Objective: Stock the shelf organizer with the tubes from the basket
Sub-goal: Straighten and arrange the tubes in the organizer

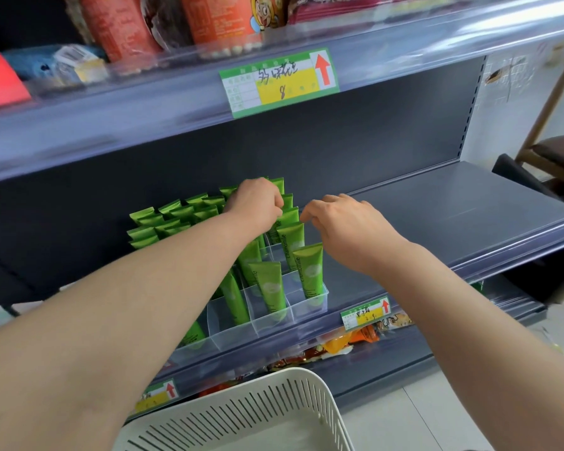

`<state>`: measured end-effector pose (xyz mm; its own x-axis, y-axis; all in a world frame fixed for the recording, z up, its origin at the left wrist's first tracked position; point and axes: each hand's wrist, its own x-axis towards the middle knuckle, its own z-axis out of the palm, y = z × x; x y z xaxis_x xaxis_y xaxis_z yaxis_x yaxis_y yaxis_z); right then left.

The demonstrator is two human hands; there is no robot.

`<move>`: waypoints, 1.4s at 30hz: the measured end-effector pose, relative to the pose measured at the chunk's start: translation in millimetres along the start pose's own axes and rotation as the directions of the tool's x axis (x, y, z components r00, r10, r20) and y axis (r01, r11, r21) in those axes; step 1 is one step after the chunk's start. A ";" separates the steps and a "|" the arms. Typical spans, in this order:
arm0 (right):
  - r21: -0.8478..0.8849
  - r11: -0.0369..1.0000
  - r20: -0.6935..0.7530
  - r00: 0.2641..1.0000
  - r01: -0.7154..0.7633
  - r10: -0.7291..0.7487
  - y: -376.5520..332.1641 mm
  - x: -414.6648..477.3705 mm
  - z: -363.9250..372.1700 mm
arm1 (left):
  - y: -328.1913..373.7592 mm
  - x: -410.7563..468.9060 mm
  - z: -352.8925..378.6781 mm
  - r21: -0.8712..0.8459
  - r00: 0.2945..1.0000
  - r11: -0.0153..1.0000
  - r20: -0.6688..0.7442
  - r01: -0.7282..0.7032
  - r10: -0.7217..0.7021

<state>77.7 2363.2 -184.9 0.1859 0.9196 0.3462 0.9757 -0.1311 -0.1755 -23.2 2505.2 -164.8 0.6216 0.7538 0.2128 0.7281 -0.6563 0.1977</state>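
Your left hand (254,203) is curled over the crimped tops of the green plastic squeeze tubes (267,288) at the back of the clear plastic compartmented organizer (306,309). I cannot tell whether its grip is actually closed on one. Your right hand (342,219) hangs just beside the right-hand row with its fingers loosely bent, and its grip holds nothing.

The tubes stand cap-down and several lean. Because your left forearm crosses low over the front rows, drawing it back carelessly could drag those leaners over or out of their cells. Pressing on the tops could also tip a neighbour, and the light organizer sits close to the shelf lip, so a shove might slide it off.

Some front cells hold nothing. No tubes show in the visible part of the white slotted plastic basket (241,415) below you.

The organizer rests on a dark grey metal shelf (437,203). There are red snack packets (222,21) and a green-and-yellow price tag (279,81) above it and orange packets (355,340) beneath. A wooden chair (541,125) and a pale tiled floor (437,418) lie to the right.
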 end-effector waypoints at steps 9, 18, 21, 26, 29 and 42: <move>-0.052 0.983 -0.012 0.985 0.174 -0.175 -47.6 -0.5 4.9 | -31.7 -32.6 -39.2 -0.054 0.995 0.995 0.053 -0.085 0.088; -0.131 0.973 0.129 0.976 0.193 -0.176 -66.2 -1.5 24.2 | -40.6 -43.7 -17.4 0.151 0.976 0.985 0.210 -0.083 0.050; -0.142 0.966 0.123 0.973 0.214 -0.197 -64.4 -1.1 25.0 | -38.9 -43.0 -14.1 0.166 0.984 0.983 0.166 -0.084 0.056; -0.033 0.985 0.186 0.970 0.167 -0.158 -63.0 1.2 20.9 | -36.5 -41.8 -10.1 0.124 0.988 0.990 0.149 -0.065 0.047; 0.065 0.994 0.128 0.987 0.087 -0.094 -60.7 3.2 16.9 | -37.5 -41.2 -13.8 0.040 0.987 0.998 0.160 -0.040 0.033; -0.025 0.999 -0.023 0.999 0.031 -0.032 -49.9 9.2 19.8 | -50.7 -24.8 -14.6 0.212 0.995 0.976 0.076 0.047 -0.064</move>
<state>28.4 2385.6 -191.2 0.1572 0.9147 0.3723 0.9837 -0.1115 -0.1414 -79.8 2519.3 -166.2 0.5940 0.7945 0.1262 0.8009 -0.5988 0.0001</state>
